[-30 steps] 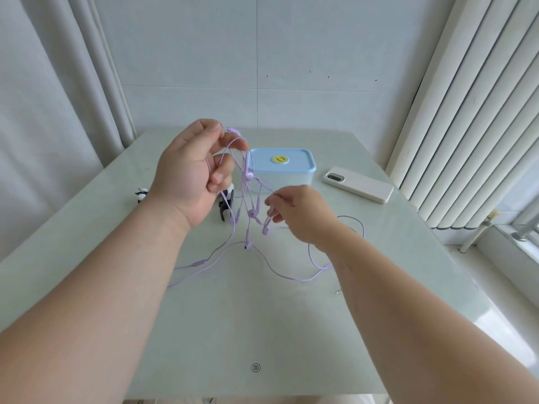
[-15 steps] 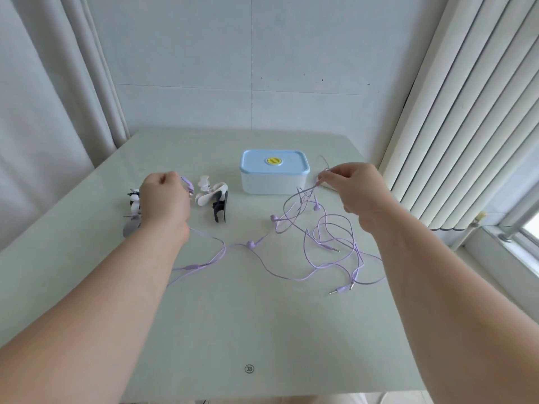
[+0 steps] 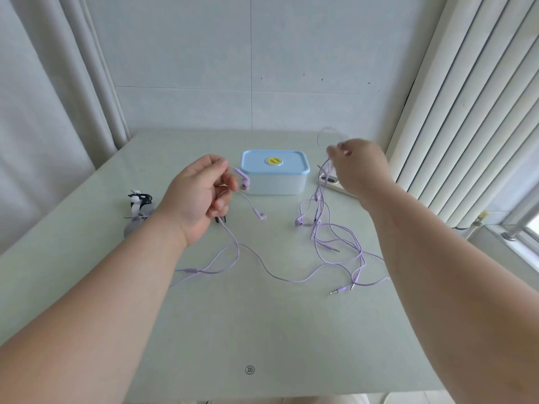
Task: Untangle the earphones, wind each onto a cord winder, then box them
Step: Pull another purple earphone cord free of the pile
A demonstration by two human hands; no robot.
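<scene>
The left hand (image 3: 201,196) is in the middle left of the frame, above the table (image 3: 204,330). Its fingers are curled around one purple cord (image 3: 233,252). One earbud (image 3: 244,178) sticks out to the right of the fingers, and a second one (image 3: 261,216) hangs lower. This cord runs down and lies across the table towards the right.

The right hand (image 3: 360,170) is in the upper right. Its fingers, a little blurred, pinch the other earphones (image 3: 299,221); these hang down into a tangle on the table, with the plugs (image 3: 341,288) at the lower right.

The box (image 3: 274,177), with its blue lid on, stands between the hands. Winders (image 3: 140,201) lie at the left. A phone (image 3: 328,179) lies partly behind the right hand.
</scene>
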